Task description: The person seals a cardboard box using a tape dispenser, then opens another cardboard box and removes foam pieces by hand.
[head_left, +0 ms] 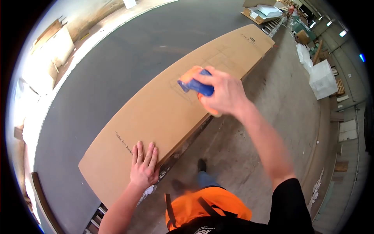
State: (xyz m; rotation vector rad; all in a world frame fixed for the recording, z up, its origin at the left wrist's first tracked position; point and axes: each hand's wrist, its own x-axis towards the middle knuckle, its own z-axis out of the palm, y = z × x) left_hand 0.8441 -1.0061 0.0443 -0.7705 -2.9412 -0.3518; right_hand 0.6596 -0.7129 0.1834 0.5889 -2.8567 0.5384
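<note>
A long cardboard box (156,113) with printed text lies diagonally in front of me. My left hand (145,168) rests flat on its near end, fingers spread, close to the edge facing me. Gripped in my right hand (226,91) is a blue and orange tape gun (199,82), held over the middle of the box. Motion blurs the tape gun a little, and whether it touches the cardboard I cannot tell. Part of its handle is hidden behind my fingers.
A dark grey surface (101,74) extends beyond the box. Rollers (95,220) show at its near end. An open carton (261,15) with white packing stands at the far end. White wrapped bundles (322,80) sit on the right across the concrete floor (249,156).
</note>
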